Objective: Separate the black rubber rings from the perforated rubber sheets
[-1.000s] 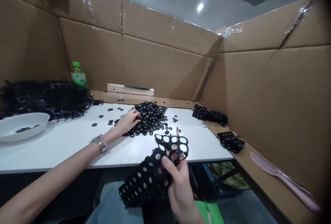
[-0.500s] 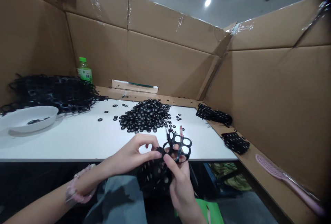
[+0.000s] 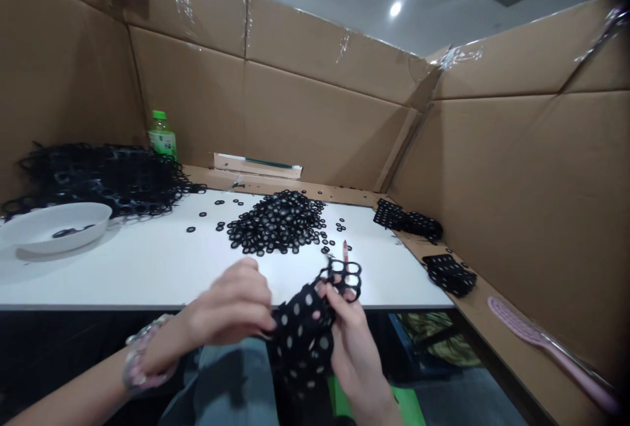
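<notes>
Mesh sheet (image 3: 302, 337) partly hiding right hand (image 3: 357, 357)

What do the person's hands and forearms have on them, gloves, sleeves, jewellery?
No gloves, and no sleeves in view on the forearms. The left hand has a chunky pale pink and silvery bracelet at the wrist. The right hand shows no jewellery.

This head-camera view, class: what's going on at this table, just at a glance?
A person holds a black punched sheet in both hands: the right hand grips it below its open lattice end, and the left hand is at its edge. On the white table lies a pile of small black rings, with a white bowl and a tangled black heap to the left. More punched sheets sit on the cardboard ledge to the right.
</notes>
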Motion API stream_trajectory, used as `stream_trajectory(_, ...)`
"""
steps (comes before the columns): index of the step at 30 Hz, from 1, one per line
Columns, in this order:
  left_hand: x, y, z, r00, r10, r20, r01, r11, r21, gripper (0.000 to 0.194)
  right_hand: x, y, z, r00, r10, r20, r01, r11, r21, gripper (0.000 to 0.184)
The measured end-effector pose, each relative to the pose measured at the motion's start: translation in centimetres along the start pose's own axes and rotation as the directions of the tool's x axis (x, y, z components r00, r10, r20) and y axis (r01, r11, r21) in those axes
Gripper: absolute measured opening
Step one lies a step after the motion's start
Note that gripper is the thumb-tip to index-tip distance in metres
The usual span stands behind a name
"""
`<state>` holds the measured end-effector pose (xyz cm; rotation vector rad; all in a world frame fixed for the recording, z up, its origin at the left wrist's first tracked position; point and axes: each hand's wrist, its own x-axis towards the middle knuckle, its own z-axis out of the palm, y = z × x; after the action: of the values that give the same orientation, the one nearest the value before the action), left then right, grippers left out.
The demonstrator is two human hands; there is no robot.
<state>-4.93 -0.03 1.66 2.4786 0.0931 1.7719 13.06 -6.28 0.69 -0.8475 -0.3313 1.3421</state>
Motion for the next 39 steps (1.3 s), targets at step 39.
stream_trajectory(39, 2.4, 2.7, -1.3, 0.620, -0.554, 0.556, 0.705, 0.704, -0.085, 0.024, 0.3, -6.8, -3.5, 0.701, -0.331, 0.632, 0.710, 0.409, -0.574, 0.032)
